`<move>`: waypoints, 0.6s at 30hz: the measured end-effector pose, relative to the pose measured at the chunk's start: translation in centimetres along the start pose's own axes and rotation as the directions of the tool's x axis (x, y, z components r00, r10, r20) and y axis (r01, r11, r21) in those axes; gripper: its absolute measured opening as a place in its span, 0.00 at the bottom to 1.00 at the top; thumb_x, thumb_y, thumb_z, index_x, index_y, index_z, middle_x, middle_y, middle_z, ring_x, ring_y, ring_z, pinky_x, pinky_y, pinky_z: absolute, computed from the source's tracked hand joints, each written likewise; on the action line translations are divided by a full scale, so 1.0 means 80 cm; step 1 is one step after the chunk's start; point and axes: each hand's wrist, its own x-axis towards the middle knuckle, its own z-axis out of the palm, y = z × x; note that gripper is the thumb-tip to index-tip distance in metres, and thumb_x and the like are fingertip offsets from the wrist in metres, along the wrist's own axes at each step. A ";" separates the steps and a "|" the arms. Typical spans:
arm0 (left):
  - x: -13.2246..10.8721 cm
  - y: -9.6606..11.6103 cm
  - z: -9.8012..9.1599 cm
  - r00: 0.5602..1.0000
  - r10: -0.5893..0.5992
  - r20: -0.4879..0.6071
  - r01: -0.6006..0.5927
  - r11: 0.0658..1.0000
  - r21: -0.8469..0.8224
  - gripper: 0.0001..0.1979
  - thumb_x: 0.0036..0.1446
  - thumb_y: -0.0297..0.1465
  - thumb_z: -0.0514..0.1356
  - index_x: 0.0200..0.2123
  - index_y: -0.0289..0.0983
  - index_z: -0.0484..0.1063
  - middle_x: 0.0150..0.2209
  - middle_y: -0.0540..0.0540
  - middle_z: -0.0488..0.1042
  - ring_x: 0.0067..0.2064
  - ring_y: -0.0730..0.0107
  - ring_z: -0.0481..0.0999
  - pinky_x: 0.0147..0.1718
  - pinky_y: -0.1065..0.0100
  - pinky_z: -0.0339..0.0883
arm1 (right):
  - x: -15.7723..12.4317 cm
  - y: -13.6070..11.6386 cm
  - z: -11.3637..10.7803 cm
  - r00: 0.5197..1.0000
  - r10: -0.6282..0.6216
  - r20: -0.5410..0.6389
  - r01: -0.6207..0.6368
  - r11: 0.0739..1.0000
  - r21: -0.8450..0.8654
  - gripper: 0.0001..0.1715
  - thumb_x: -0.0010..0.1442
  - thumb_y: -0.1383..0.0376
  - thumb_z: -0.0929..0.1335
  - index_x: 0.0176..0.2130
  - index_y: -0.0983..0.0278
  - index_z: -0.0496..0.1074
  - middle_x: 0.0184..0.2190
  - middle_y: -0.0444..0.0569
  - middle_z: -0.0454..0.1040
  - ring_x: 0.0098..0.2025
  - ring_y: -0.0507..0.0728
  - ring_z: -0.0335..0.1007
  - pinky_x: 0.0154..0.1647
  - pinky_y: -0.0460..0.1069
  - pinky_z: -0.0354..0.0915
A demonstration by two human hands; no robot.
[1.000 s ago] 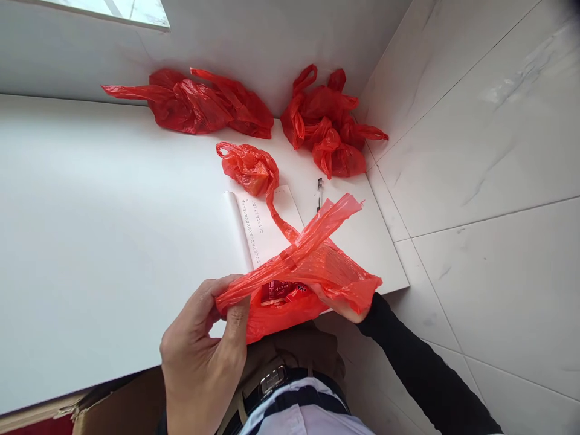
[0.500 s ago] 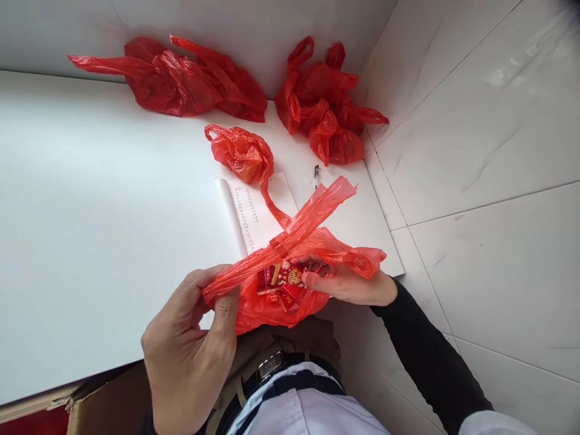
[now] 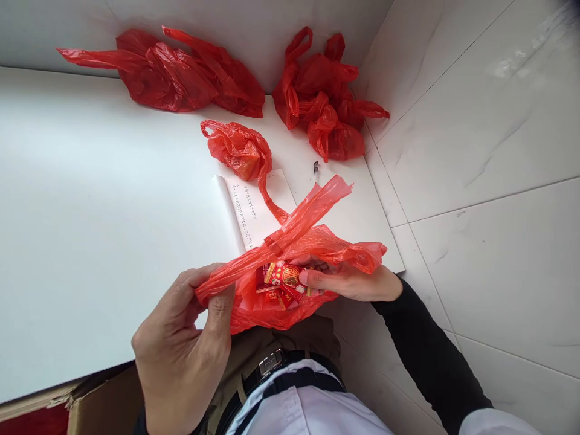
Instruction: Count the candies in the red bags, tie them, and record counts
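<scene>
Bag [image 3: 290, 241] in middle: bright red. Small packets [image 3: 283, 283] inside: red with gold marks. Table [image 3: 90, 211]: white. Sleeve [image 3: 426, 356] lower right: black. Paper [image 3: 254, 208]: white, tiny dark print.

Indoor room corner, looks like a home or small back-room packing spot, exact type unclear. Plain white surface [image 3: 90, 241] pushed against a pale wall [image 3: 254, 18], glossy marble-look tiles [image 3: 489, 181] alongside. Knotted red plastic bags [image 3: 181, 72] heaped at the wall, an open red bag [image 3: 281, 308] of small packets, a handwritten list sheet [image 3: 249, 208], pen [image 3: 316, 169], cardboard box [image 3: 99, 405] under the surface edge.
</scene>
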 end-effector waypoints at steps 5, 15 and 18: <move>0.000 -0.005 -0.001 1.000 0.001 -0.002 -0.001 1.000 -0.003 0.03 0.59 0.32 0.65 0.37 0.42 0.79 0.33 0.54 0.78 0.31 0.77 0.75 0.31 0.78 0.71 | 0.000 0.000 -0.002 0.999 -0.043 0.008 0.043 0.999 -0.016 0.13 0.63 0.59 0.74 0.48 0.57 0.78 0.48 0.46 0.78 0.52 0.58 0.76 0.56 0.54 0.74; 0.000 -0.007 -0.001 1.000 0.014 -0.003 -0.014 1.000 0.012 0.03 0.60 0.31 0.65 0.38 0.42 0.79 0.33 0.55 0.78 0.32 0.78 0.74 0.32 0.80 0.71 | -0.003 0.002 0.001 1.000 -0.019 0.014 0.018 0.999 0.028 0.15 0.62 0.62 0.74 0.49 0.58 0.79 0.49 0.49 0.77 0.50 0.59 0.76 0.54 0.55 0.76; 0.000 -0.007 0.000 1.000 0.013 -0.013 -0.012 1.000 0.010 0.03 0.59 0.32 0.66 0.37 0.42 0.79 0.33 0.55 0.78 0.32 0.78 0.74 0.32 0.79 0.70 | -0.003 0.003 0.000 0.999 -0.016 0.030 0.015 1.000 0.018 0.16 0.62 0.63 0.74 0.51 0.57 0.78 0.48 0.49 0.77 0.50 0.60 0.76 0.54 0.55 0.75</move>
